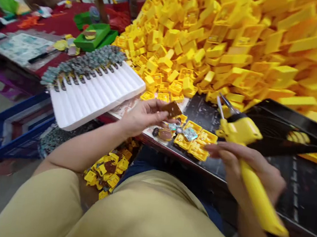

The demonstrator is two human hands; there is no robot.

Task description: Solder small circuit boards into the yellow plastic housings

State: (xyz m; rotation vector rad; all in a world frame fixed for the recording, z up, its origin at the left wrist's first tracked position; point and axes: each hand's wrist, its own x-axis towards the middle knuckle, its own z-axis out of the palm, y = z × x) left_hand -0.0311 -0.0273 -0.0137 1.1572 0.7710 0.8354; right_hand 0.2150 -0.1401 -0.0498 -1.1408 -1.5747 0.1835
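Observation:
Between the thumb and fingers of my left hand (144,117) is a small brown flat plate with light spots (172,109). My right hand (251,169) is wrapped round a yellow soldering gun (240,130), its metal tip pointing up and away and a black cord leaving the handle. Fingertips of that hand reach the right side of several open yellow plastic housings (198,153) at the table edge. A small greenish circuit board (190,134) lies on these housings. Just below my left fingers lies a brown part with wires (165,134), partly hidden.
A large heap of yellow housings (189,42) fills the back and right. At left, a white ribbed tray (93,96) carries rows of circuit boards. A black tray (268,126) leans right. Below are a blue crate (11,144) and more yellow pieces (107,171).

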